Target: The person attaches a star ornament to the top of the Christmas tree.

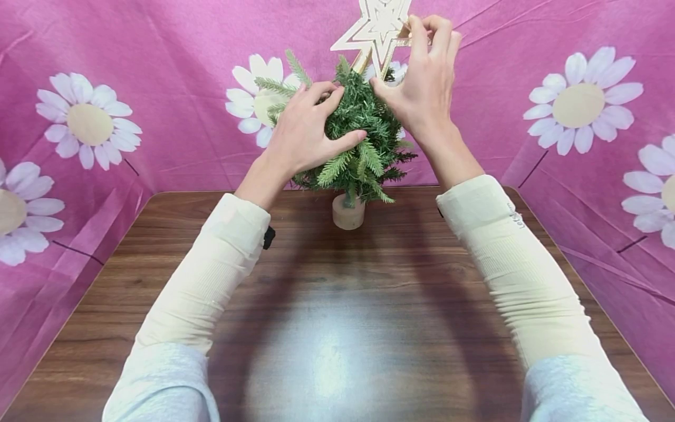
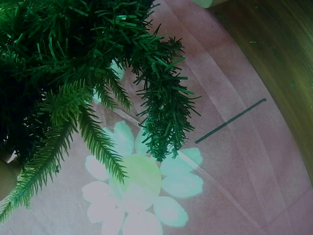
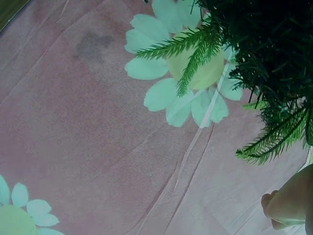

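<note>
A small artificial Christmas tree [image 1: 369, 111] stands upright on a round wooden base [image 1: 348, 214] near the table's far edge. At its top sits a gold-edged star topper [image 1: 381, 28], cut off by the head view's upper edge. My left hand [image 1: 303, 129] holds the upper left of the tree, thumb over the front and fingers bent among the branches. With fingers and thumb, my right hand [image 1: 432, 76] grips the right side of the star. Green branches [image 2: 93, 54] fill much of the left wrist view. Fingers [image 3: 291, 200] show beside dark branches in the right wrist view.
Under the tree is a brown wood-grain table [image 1: 337, 305] with a bright glare patch. Pink fabric [image 1: 184, 70] printed with large white daisies [image 1: 578, 104] surrounds the table's back and sides.
</note>
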`<state>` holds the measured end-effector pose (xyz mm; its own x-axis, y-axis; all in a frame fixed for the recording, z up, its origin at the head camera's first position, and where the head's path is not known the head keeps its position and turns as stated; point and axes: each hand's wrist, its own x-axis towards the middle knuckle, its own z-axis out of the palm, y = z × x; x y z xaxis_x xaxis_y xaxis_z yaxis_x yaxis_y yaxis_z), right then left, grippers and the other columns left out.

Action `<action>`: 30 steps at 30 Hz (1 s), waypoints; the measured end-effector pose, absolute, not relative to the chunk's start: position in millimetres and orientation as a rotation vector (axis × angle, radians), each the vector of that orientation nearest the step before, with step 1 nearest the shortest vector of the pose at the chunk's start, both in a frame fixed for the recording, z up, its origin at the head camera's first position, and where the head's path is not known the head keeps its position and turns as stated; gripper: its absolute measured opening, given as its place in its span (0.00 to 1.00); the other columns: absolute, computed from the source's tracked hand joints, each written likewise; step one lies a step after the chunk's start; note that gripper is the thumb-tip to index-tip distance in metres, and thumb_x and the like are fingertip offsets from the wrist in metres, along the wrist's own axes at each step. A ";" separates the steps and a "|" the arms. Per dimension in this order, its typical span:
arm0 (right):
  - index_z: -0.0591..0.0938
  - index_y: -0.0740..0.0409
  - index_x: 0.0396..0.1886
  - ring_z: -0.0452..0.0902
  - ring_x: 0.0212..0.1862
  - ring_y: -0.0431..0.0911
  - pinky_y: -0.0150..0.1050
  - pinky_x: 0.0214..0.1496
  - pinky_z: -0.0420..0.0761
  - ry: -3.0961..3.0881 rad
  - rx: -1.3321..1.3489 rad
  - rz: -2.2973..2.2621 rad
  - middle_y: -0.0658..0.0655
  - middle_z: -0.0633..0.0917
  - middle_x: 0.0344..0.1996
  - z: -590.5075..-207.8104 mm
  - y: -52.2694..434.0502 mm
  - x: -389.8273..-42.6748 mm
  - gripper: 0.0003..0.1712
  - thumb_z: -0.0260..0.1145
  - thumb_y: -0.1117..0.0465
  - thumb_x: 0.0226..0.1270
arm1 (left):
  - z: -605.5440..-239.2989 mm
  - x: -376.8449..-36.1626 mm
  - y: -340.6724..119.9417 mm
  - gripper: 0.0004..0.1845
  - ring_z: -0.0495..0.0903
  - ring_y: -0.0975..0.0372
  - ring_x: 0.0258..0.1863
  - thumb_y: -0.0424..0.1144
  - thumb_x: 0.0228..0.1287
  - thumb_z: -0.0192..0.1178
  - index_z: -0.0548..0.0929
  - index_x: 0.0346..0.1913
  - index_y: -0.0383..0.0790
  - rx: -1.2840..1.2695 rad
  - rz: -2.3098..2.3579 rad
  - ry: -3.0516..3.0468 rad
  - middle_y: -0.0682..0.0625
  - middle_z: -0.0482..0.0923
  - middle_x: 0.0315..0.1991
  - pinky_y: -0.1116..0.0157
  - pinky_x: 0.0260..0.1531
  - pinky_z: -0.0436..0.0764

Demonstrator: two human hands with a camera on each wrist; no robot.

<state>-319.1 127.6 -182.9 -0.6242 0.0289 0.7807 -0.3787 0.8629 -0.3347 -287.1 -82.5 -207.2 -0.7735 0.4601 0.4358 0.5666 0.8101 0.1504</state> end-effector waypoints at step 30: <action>0.69 0.62 0.70 0.58 0.70 0.54 0.42 0.68 0.71 -2.201 0.592 0.342 0.63 0.68 0.66 -152.9 121.2 -321.7 0.42 0.73 0.62 0.55 | -211.2 -287.7 -83.1 0.49 0.57 0.57 0.76 0.72 0.66 0.51 0.62 0.77 0.37 -0.792 -0.391 -2.578 0.44 0.62 0.76 0.62 0.76 0.36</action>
<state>-321.7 121.2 -152.9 -0.5595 -0.2994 0.7729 -0.5200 0.8529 -0.0461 -287.7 -83.1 -211.2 -0.7527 0.4687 0.4623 0.5846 0.7988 0.1420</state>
